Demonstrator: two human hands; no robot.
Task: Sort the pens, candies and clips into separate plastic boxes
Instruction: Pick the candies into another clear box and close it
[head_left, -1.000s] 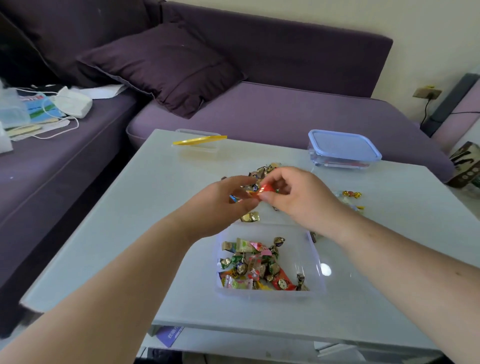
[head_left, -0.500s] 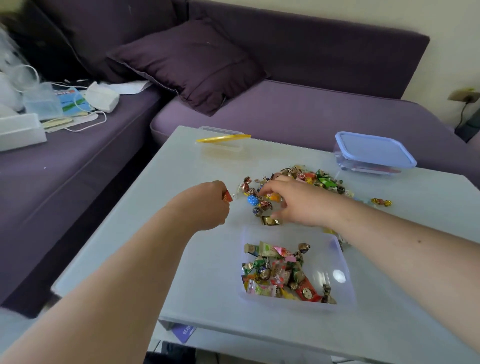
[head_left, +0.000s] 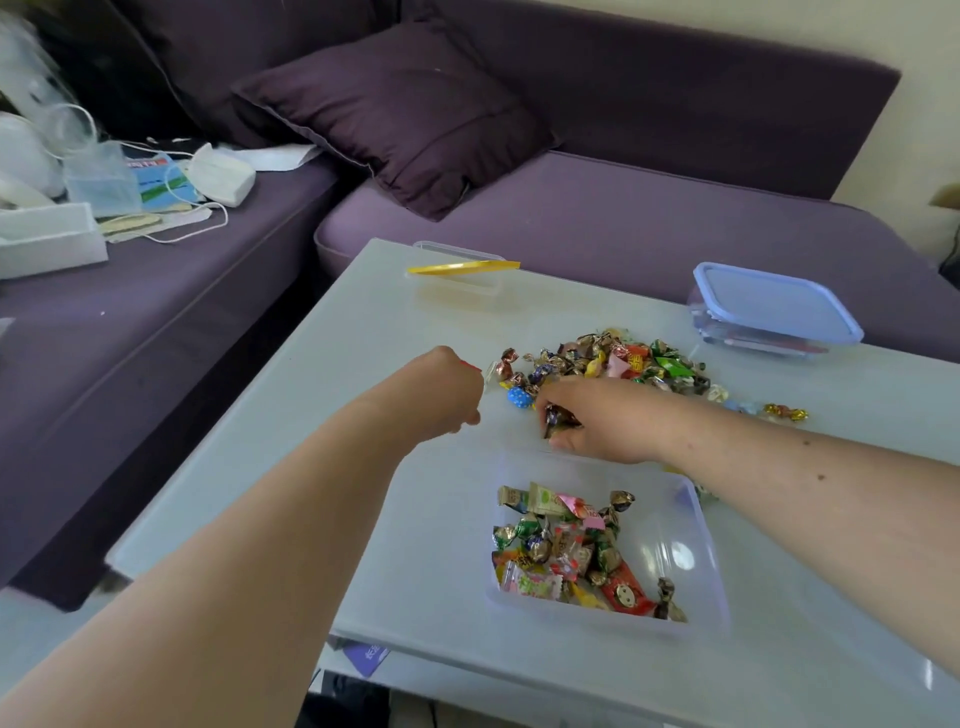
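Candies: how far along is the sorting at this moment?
Partly done. The open box nearest the person holds a batch of candies. In hand: the right hand grips a dark wrapped sweet at the pile's edge, and the left hand pinches something red. Left: the loose pile on the table is large. The lidded box is shut.

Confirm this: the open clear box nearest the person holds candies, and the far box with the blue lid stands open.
Not quite. In the head view the near open clear box does hold candies, but the far box has its blue lid on, so it is closed.
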